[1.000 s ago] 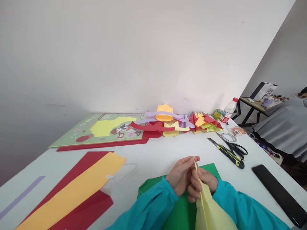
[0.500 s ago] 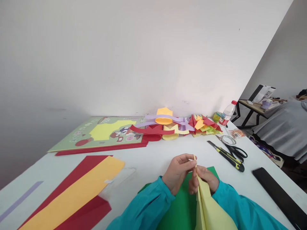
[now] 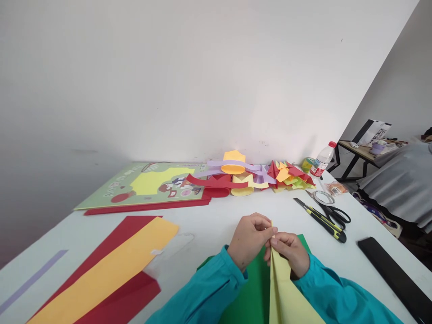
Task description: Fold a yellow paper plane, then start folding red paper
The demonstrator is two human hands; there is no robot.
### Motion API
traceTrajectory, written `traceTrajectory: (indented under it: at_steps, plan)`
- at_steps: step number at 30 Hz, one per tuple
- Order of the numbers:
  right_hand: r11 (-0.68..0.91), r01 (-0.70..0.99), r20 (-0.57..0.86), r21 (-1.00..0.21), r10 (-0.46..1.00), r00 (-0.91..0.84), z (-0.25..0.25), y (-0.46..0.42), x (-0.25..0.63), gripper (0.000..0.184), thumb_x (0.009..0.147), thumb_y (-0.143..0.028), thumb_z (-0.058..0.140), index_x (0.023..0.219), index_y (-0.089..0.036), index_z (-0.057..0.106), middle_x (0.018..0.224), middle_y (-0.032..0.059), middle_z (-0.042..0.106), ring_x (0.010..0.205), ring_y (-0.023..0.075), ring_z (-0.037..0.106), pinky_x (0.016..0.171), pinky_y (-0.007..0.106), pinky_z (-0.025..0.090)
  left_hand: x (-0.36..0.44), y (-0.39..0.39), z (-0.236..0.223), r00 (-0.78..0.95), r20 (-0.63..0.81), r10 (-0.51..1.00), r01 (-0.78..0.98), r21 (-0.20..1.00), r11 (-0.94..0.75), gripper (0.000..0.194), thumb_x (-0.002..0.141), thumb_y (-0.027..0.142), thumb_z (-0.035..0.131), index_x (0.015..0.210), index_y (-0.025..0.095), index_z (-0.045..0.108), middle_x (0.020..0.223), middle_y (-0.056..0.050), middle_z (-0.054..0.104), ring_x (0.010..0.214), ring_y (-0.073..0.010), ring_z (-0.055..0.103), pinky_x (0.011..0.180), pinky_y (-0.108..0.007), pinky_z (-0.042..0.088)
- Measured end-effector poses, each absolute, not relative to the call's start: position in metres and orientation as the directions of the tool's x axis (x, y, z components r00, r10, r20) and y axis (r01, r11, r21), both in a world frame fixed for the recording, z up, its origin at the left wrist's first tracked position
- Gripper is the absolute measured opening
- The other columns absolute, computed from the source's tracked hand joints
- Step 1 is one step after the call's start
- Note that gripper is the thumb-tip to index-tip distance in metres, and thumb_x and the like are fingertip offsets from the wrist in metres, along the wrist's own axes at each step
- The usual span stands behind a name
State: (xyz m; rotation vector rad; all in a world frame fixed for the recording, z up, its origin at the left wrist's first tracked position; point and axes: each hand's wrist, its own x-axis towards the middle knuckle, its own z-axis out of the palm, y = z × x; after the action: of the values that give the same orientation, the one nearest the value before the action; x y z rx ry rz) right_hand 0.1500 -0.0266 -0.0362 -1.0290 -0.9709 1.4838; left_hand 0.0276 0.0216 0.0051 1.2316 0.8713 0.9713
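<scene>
A folded sheet of pale yellow paper (image 3: 292, 297) stands on edge between my hands, its narrow top end pinched. My left hand (image 3: 251, 240) grips the tip between thumb and fingers. Just below and to the right, my right hand (image 3: 292, 253) pinches the same paper along its folded edge. The lower part of the paper runs out of view at the bottom. Beneath my hands and sleeves lies a green sheet (image 3: 253, 292) on the white table.
Left lie orange paper (image 3: 111, 265), red paper (image 3: 135, 297) and a purple strip (image 3: 33, 281). Right are a utility knife (image 3: 322, 222), scissors (image 3: 337, 216), a tape roll (image 3: 323, 197) and a black bar (image 3: 391, 274). Paper crafts (image 3: 232, 162), a green pad (image 3: 111, 180) and a bottle (image 3: 323, 159) stand behind.
The paper's tip has shifted slightly left and tilted, and my hands have drawn closer together on it. The whole view has moved a little.
</scene>
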Motion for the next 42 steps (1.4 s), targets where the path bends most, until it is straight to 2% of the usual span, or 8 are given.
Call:
traceTrajectory:
  at_steps: [4,8,15,23,31,36,38,42]
  plan:
    - [-0.145,-0.292,-0.12,-0.945,0.988,-0.103,-0.036,-0.026,0.15,0.039,0.063,-0.05,0.071,0.069,-0.013,0.061,0.053,0.002,0.066,0.041,0.0112,0.057,0.039,0.02,0.041,0.027,0.023,0.008,0.378,-0.039,0.925,-0.089,0.993,0.078,0.017,0.051,0.019,0.075,0.042,0.015,0.061,0.072,-0.004,0.057,0.066,-0.0173,0.056,0.059,-0.027,0.043]
    - [-0.127,-0.294,-0.097,-0.947,0.989,-0.115,-0.037,-0.026,0.151,0.04,0.065,-0.051,0.07,0.073,-0.013,0.061,0.052,0.0021,0.065,0.041,0.0116,0.057,0.04,0.02,0.042,0.027,0.025,0.009,0.409,-0.062,0.911,-0.114,0.986,0.118,0.023,0.048,0.024,0.076,0.04,0.014,0.056,0.069,-0.003,0.055,0.071,-0.0173,0.055,0.066,-0.027,0.041]
    - [-0.134,-0.295,-0.105,-0.946,0.988,-0.112,-0.039,-0.026,0.151,0.04,0.066,-0.051,0.069,0.075,-0.013,0.062,0.052,0.0021,0.064,0.041,0.0116,0.057,0.039,0.02,0.04,0.029,0.024,0.001,0.503,-0.126,0.855,-0.177,0.953,0.244,0.03,0.051,0.033,0.075,0.048,0.014,0.051,0.053,0.003,0.05,0.048,-0.0079,0.041,0.053,-0.024,0.034]
    - [-0.143,-0.276,-0.122,-0.95,0.988,-0.093,-0.037,-0.026,0.15,0.044,0.062,-0.054,0.07,0.073,-0.012,0.061,0.05,0.0024,0.063,0.04,0.0112,0.055,0.038,0.019,0.039,0.031,0.025,-0.003,0.496,-0.141,0.857,-0.165,0.953,0.252,0.033,0.054,0.035,0.072,0.049,0.016,0.046,0.049,0.005,0.047,0.044,-0.0067,0.039,0.049,-0.022,0.03]
    - [-0.158,-0.219,-0.153,-0.963,0.987,-0.04,-0.034,-0.027,0.149,0.048,0.057,-0.056,0.072,0.07,-0.011,0.064,0.046,0.0023,0.061,0.038,0.0113,0.055,0.038,0.019,0.039,0.029,0.029,-0.003,0.439,-0.135,0.888,-0.106,0.974,0.2,0.029,0.058,0.041,0.066,0.054,0.014,0.056,0.048,0.003,0.048,0.047,-0.0089,0.044,0.051,-0.023,0.034]
    - [-0.167,-0.239,-0.161,-0.957,0.986,-0.047,-0.032,-0.028,0.15,0.048,0.057,-0.056,0.072,0.071,-0.011,0.066,0.047,0.0021,0.061,0.038,0.0111,0.054,0.038,0.019,0.039,0.027,0.034,-0.001,0.446,-0.142,0.884,-0.037,0.984,0.176,0.037,0.066,0.05,0.056,0.061,0.014,0.061,0.049,0.001,0.052,0.048,-0.0112,0.047,0.052,-0.025,0.036]
    - [-0.175,-0.248,-0.169,-0.953,0.985,-0.048,-0.032,-0.028,0.151,0.047,0.057,-0.055,0.072,0.073,-0.011,0.066,0.047,0.0022,0.061,0.039,0.0111,0.055,0.038,0.02,0.039,0.025,0.034,0.003,0.449,-0.146,0.882,-0.03,0.984,0.177,0.035,0.067,0.048,0.055,0.063,0.014,0.062,0.049,0.001,0.052,0.05,-0.0115,0.048,0.053,-0.025,0.038]
    - [-0.184,-0.254,-0.174,-0.949,0.983,-0.061,-0.033,-0.027,0.151,0.047,0.058,-0.054,0.072,0.074,-0.01,0.067,0.047,0.0023,0.061,0.039,0.0114,0.055,0.038,0.02,0.039,0.024,0.034,0.005,0.424,-0.139,0.895,-0.011,0.987,0.159,0.022,0.058,0.036,0.064,0.059,0.015,0.061,0.044,0.004,0.046,0.047,-0.0093,0.043,0.049,-0.023,0.035]
